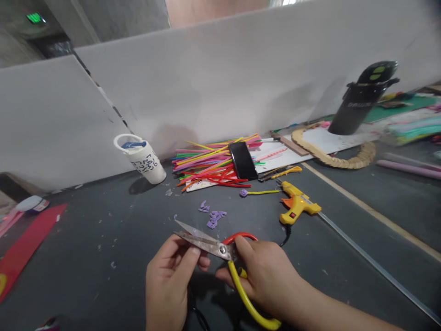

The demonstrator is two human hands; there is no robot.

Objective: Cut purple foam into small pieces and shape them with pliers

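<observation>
My right hand is wrapped round the scissors, which have one red and one yellow handle. Their blades stand a little apart and point to the left. Beside the lower blade, my left hand is closed in a pinch; what it holds, if anything, is hidden by the blade and fingers. Small purple scraps lie on the dark table just beyond the blades. Farther back is a yellow stem with a purple flower head. To its right lies a yellow glue gun with a clear glue stick.
A bundle of coloured pipe cleaners lies by the wall under a black phone. A white cup stands left of it. At the right are a braided ring and a black tumbler; a red sheet lies left.
</observation>
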